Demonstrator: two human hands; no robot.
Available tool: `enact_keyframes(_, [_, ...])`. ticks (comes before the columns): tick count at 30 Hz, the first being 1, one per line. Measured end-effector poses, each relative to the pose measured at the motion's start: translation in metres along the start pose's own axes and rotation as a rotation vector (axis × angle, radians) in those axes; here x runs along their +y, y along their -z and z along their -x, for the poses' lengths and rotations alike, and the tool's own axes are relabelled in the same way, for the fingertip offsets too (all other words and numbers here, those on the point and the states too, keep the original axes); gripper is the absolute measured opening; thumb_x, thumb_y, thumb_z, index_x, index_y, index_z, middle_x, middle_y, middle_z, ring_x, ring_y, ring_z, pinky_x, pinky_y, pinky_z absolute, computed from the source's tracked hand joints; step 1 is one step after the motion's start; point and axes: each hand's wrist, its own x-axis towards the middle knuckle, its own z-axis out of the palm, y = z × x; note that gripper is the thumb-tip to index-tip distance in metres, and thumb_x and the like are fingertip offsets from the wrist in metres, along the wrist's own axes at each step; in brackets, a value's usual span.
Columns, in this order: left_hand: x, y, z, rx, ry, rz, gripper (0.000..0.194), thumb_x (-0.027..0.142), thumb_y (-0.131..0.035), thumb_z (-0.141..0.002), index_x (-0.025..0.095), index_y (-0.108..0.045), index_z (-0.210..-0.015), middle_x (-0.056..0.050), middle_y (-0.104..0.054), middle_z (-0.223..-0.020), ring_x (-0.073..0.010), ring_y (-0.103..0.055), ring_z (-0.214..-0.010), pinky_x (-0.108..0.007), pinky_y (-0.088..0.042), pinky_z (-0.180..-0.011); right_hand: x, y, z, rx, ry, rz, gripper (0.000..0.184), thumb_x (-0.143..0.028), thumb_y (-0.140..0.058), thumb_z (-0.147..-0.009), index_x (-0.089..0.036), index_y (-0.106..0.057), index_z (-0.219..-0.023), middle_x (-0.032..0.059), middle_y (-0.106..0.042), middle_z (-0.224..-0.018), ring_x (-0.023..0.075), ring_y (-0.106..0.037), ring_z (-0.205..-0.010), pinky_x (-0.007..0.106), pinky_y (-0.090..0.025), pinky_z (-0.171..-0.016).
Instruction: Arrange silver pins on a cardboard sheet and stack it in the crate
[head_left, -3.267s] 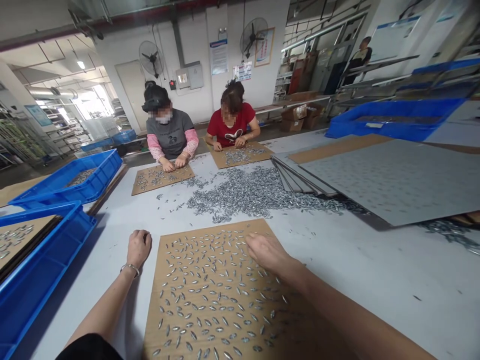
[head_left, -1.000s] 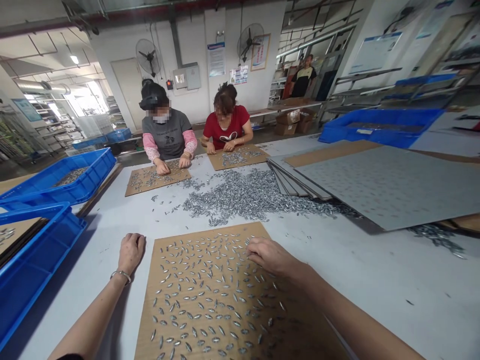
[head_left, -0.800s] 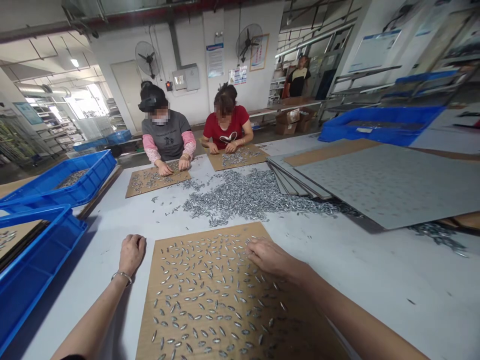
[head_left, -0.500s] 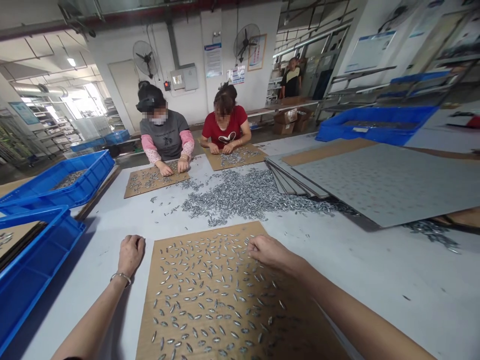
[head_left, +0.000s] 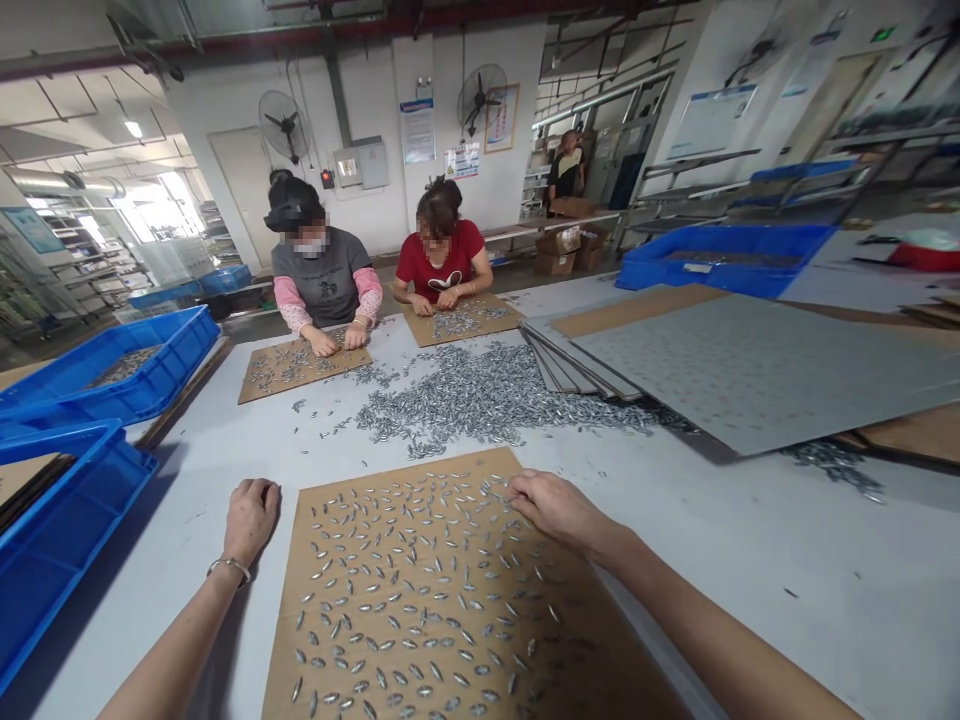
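Note:
A brown cardboard sheet (head_left: 390, 560) lies on the white table in front of me, with many small spindle-shaped silver metal pieces (head_left: 433, 670) spread over it. My right hand (head_left: 555, 508) is at the sheet's far right corner. Its thumb and fingers are pinched together at some metal pieces, and the fingertips partly hide what they hold. To the left of the sheet, apart from it, my left hand (head_left: 253, 520) rests on the table with its fingers curled under. Nothing shows in it. A bracelet (head_left: 229, 570) circles my left wrist.
Beyond the sheet lies a large heap of metal pieces (head_left: 465, 395). Two co-workers (head_left: 322, 270) handle pieces on cardboard sheets opposite. Stacked grey boards (head_left: 750, 360) stand at right. Blue bins (head_left: 135, 470) line the left side, and another blue bin (head_left: 637, 268) sits at the back right.
The view has shifted slightly. My right hand stays by the sheet's far right corner, its fingers still pinched among the pieces. My left hand keeps its place beside the sheet.

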Motion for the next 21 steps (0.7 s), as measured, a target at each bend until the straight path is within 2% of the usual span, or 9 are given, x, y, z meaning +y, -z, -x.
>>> enact_keyframes(7, [-0.001, 0.000, -0.001, 0.011, -0.011, -0.017, 0.042, 0.048, -0.040, -0.093, 0.018, -0.070, -0.094, -0.017, -0.070, -0.095, -0.0343, -0.064, -0.096, -0.050, -0.051, -0.098, -0.005, -0.003, -0.001, -0.053, 0.071, -0.042, 0.017, -0.012, -0.052, -0.089, -0.022, -0.062, -0.080, 0.0047, -0.068, -0.093, 0.0182, -0.061, -0.084, 0.027, -0.038, -0.074])
enact_keyframes(14, [-0.003, -0.001, -0.002, 0.018, -0.011, -0.018, 0.039, 0.047, -0.041, -0.093, 0.020, -0.069, -0.093, -0.016, -0.070, -0.097, -0.0332, -0.064, -0.098, -0.048, -0.050, -0.100, -0.010, 0.002, -0.001, -0.062, 0.011, -0.008, 0.019, -0.021, -0.045, -0.100, -0.022, -0.059, -0.088, 0.0082, -0.069, -0.101, 0.0199, -0.064, -0.091, 0.027, -0.040, -0.078])
enact_keyframes(21, [-0.001, 0.000, -0.001, 0.015, -0.010, -0.019, 0.037, 0.045, -0.042, -0.092, 0.020, -0.069, -0.092, -0.016, -0.070, -0.097, -0.0329, -0.064, -0.097, -0.048, -0.051, -0.099, -0.027, -0.002, -0.015, -0.099, 0.005, 0.022, 0.020, -0.015, -0.052, -0.094, -0.020, -0.062, -0.077, 0.0083, -0.070, -0.090, 0.0201, -0.062, -0.084, 0.028, -0.036, -0.071])
